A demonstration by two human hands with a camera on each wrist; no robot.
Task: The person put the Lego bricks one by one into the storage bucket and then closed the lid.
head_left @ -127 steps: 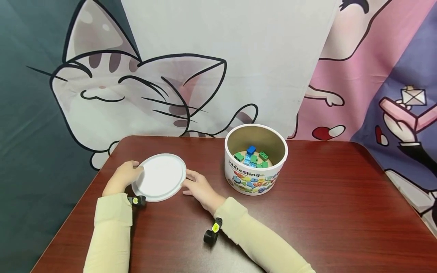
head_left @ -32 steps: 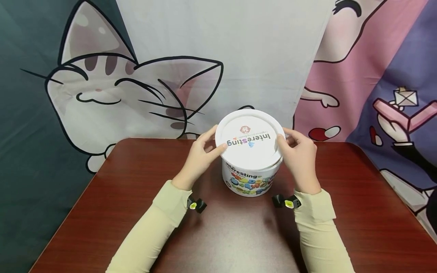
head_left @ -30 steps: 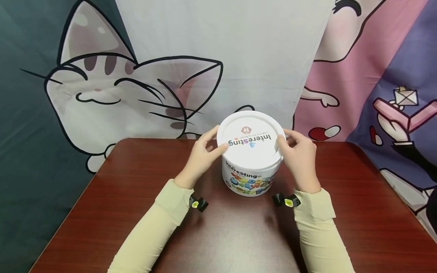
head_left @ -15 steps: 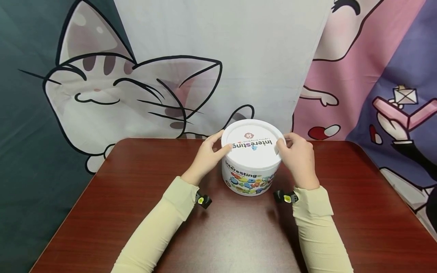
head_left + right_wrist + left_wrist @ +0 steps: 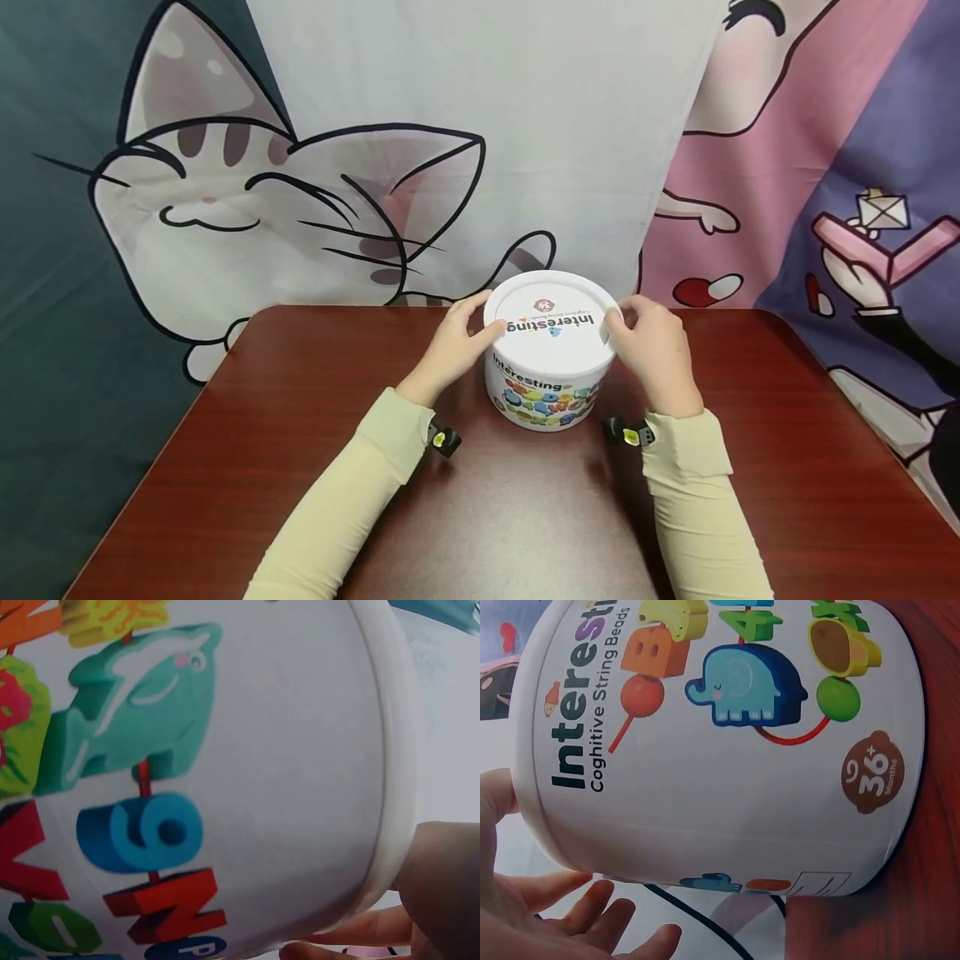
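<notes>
A round white lid (image 5: pixel 553 348) printed "Interesting" upside down lies level on top of the white tub (image 5: pixel 543 398), which stands on the table. My left hand (image 5: pixel 455 343) holds the lid at its left edge, thumb over the top and fingers down the side. At the right edge my right hand (image 5: pixel 657 353) grips it likewise, thumb on the rim. The left wrist view shows the left hand's fingers (image 5: pixel 562 889) right at the lid's rim, the lower ones loosely bent. In the right wrist view, the right thumb (image 5: pixel 442 885) meets the rim. The tub's inside is hidden.
The tub stands near the back edge of the dark red wooden table (image 5: pixel 337 358). Behind it hangs a white cloth (image 5: pixel 525 125) with a cat drawing, beside pink and blue printed cloth (image 5: pixel 817 167).
The lid, first held flat on the table at the left, has been carried over the open tub holding green and blue blocks. Over the last second it has sunk from a tilt to level.
</notes>
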